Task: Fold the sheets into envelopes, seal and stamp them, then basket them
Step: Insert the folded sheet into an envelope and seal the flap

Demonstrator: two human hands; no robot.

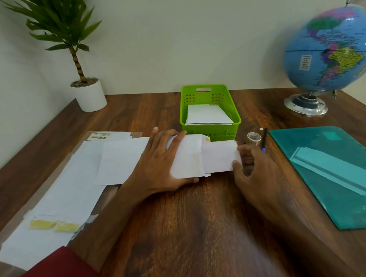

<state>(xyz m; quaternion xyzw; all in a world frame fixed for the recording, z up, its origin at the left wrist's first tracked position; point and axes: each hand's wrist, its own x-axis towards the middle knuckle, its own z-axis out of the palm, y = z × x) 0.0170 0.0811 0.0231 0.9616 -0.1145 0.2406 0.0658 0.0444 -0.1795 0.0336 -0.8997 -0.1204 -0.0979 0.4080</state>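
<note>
A dark wooden table (185, 217) against a pale wall, and we sweep from the left: a potted plant (79, 65) in the far corner, then loose white sheets (74, 183) spread along the left edge with two yellow strips (53, 225) lying on them. Centre now, the left hand (159, 161) lies flat, fingers straight, pressing down a partly folded sheet (188, 158). Just behind it sits the green basket (211, 133) (white folded paper already inside). The right hand (255, 167) pinches the sheet's right flap (220, 157) at its edge between thumb and fingers. Beside it, a roll of tape (253, 137) and a pen (264, 140), then a teal folder (343, 173), and a globe (333, 50) far right.
</note>
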